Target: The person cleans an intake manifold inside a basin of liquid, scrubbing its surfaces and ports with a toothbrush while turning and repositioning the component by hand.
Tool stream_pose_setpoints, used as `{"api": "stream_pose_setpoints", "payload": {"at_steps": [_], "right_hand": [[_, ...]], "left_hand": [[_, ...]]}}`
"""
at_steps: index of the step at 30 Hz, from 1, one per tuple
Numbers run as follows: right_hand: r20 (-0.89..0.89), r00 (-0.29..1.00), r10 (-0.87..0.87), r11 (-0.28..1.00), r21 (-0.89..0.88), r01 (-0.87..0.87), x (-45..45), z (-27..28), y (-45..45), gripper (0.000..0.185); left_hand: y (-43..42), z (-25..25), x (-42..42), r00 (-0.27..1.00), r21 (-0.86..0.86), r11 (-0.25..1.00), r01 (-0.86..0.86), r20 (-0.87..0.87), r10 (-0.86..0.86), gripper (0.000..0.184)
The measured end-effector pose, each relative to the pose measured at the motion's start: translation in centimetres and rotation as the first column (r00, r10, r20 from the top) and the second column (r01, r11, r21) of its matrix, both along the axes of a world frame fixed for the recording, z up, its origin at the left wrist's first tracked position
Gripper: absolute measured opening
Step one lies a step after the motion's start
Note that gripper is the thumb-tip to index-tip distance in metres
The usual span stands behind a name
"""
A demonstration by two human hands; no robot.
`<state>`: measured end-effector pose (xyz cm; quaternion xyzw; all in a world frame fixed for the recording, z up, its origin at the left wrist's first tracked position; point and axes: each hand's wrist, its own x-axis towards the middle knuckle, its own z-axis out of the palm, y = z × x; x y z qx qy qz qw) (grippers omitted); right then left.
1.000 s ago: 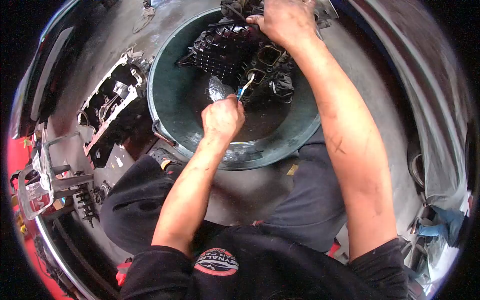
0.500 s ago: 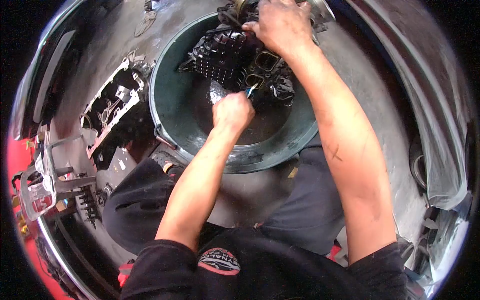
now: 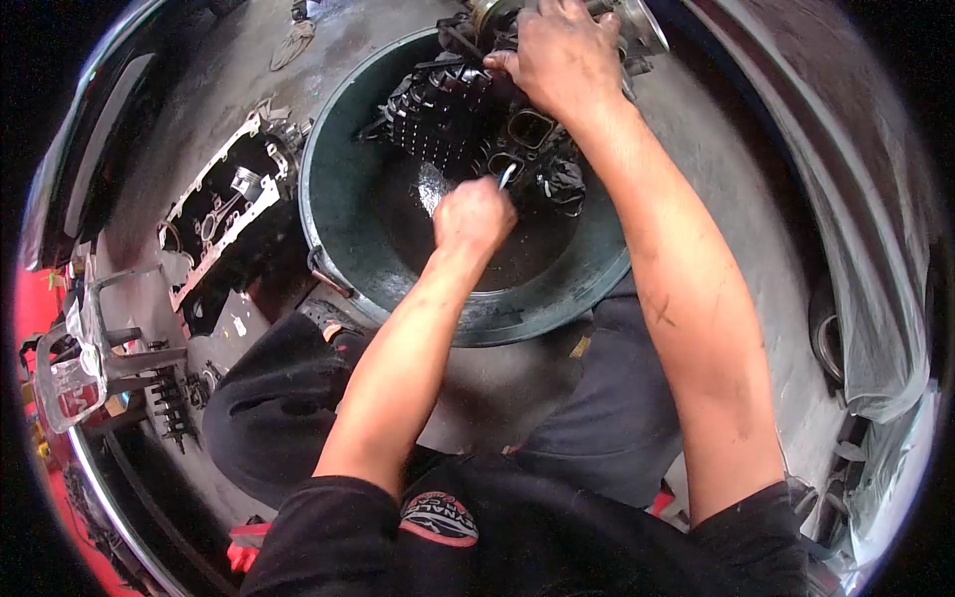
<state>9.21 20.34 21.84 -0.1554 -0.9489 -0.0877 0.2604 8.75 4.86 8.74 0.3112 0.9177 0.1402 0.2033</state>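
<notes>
A black ribbed intake manifold (image 3: 434, 114) with oval ports leans in a large dark green tub (image 3: 338, 249). My left hand (image 3: 476, 219) is closed around a slim, pale blue-and-white brush (image 3: 507, 176), probably a toothbrush. The brush's tip is at the lower port (image 3: 504, 164), and most of its handle is hidden in my fist. At the tub's far rim, my right hand (image 3: 569, 58) grips the upper end of the manifold, thumb to the left. Its fingertips are partly cut off by the frame's top edge. A round metal piece (image 3: 645, 25) sits beside that hand.
An open engine block (image 3: 224, 214) lies on the floor left of the tub. Further left stand a pale plastic chair (image 3: 75, 373) and a dark shaft-like part (image 3: 174, 410). Clear plastic sheeting (image 3: 875, 328) hangs along the right. My knees flank the tub's near side.
My left hand has moved slightly right and up with the brush, which now stands at a different angle by the lower port. The right hand keeps its grip.
</notes>
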Motion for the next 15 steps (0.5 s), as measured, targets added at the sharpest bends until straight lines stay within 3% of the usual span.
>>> {"api": "stream_pose_setpoints", "payload": {"at_steps": [2,5,6,8,12,15], "right_hand": [[0.042,0.999,0.009,0.998,-0.056,-0.006,0.2,0.5,0.3,0.046],[-0.031,1.0,0.005,1.0,0.02,-0.005,-0.1,-0.8,0.2,0.047],[0.048,0.999,-0.019,0.999,-0.047,0.021,-0.1,0.2,-0.3,0.047],[0.028,1.0,0.008,0.999,-0.048,-0.007,0.0,0.0,-0.2,0.046],[0.021,1.0,0.021,0.996,-0.084,-0.019,0.5,1.1,-1.0,0.047],[0.017,1.0,0.008,0.999,-0.051,-0.008,-0.1,0.1,-0.3,0.049]], "left_hand": [[-2.5,0.7,0.7,0.996,-0.004,0.998,-0.067,0.051,0.067,0.033],[-3.8,-0.3,0.8,0.988,-0.015,0.991,-0.129,0.077,0.13,0.034],[-4.0,-0.6,0.7,0.986,0.021,0.991,-0.13,0.107,0.127,0.034],[-4.1,-0.7,-0.1,0.984,0.1,0.988,-0.121,0.146,0.105,0.034],[-3.9,5.9,0.8,1.0,-0.152,0.988,0.004,-0.016,-0.006,0.031],[-5.5,7.3,1.4,0.988,-0.038,0.993,-0.113,-0.108,0.108,0.031]]}}
